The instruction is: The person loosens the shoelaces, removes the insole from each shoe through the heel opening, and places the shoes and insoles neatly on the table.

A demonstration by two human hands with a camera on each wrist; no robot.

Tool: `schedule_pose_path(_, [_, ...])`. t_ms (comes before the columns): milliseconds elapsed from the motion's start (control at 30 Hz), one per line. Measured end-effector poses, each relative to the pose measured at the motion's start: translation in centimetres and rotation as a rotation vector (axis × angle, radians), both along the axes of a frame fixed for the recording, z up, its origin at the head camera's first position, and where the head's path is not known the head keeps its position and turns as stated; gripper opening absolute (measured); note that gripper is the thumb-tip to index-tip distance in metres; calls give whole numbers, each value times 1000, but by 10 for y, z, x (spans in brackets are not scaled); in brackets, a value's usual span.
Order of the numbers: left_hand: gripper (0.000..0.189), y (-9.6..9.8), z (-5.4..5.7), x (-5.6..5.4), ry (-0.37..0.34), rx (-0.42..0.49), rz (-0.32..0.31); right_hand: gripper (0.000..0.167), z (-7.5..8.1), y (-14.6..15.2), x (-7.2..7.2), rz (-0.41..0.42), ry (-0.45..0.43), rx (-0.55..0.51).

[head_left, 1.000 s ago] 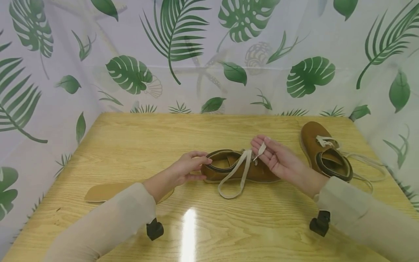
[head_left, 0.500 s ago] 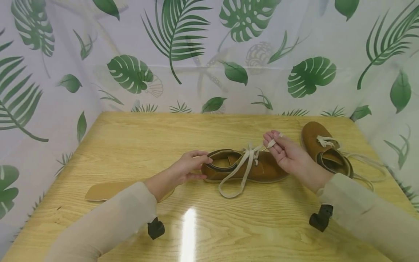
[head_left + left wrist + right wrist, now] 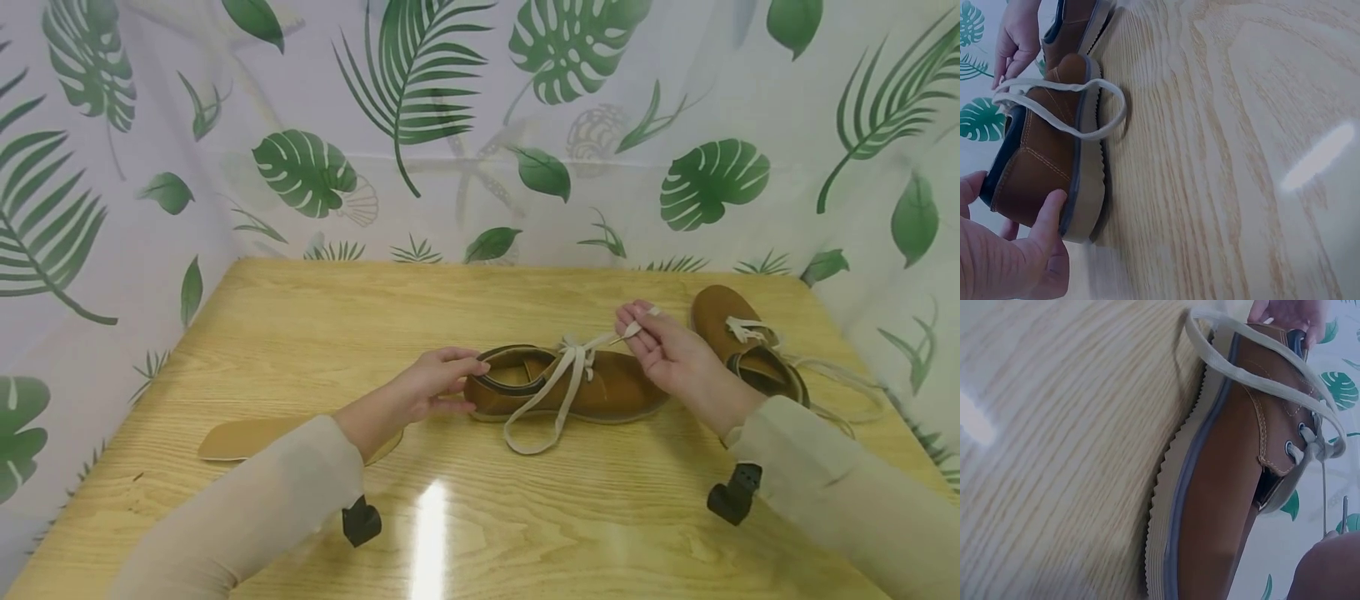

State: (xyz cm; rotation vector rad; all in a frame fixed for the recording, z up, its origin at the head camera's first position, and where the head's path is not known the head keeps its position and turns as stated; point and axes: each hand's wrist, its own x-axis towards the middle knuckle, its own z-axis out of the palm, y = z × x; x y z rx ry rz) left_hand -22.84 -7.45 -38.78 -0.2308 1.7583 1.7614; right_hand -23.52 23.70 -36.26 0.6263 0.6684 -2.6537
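Note:
A brown lace-up shoe (image 3: 626, 387) stands on the wooden table, toe to the right. My left hand (image 3: 427, 385) holds its heel, fingers at the dark collar and thumb low on the back, as the left wrist view shows. Pinched in my right hand (image 3: 667, 354), above the toe, is one end of the cream shoelace (image 3: 577, 355). That end runs taut from the lacing to the fingers, its metal tip sticking out. A wide loop of the lace (image 3: 1260, 381) hangs over the shoe's near side. The fingertips of my right hand are mostly hidden in the right wrist view.
The matching brown shoe (image 3: 716, 321) lies at the back right, its long laces trailing to the right. A tan insole (image 3: 243, 437) lies at the left, partly under my left forearm. Leaf-printed cloth (image 3: 480, 192) rises behind the table and at its sides.
My right hand has moved right and slightly away from the lacing, drawing the lace end straight. The lacing has tightened into a small knot-like bunch. The left hand stays at the heel.

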Motion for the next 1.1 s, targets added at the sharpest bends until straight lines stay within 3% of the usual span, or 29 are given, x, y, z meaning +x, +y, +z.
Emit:
schedule_pose_path(500, [55, 1, 1, 1, -38, 7, -10, 20, 0, 17, -11, -49, 17, -22])
schedule_pose_path(833, [56, -1, -1, 3, -12, 1, -32, 21, 2, 28, -9, -148, 28, -13])
schedule_pose_path(1000, [56, -1, 0, 3, 0, 3, -38, 21, 8, 29, -9, -169, -2, 11])
schedule_pose_path(1100, [56, -1, 0, 3, 5, -2, -40, 32, 11, 32, -12, -185, -43, 5])
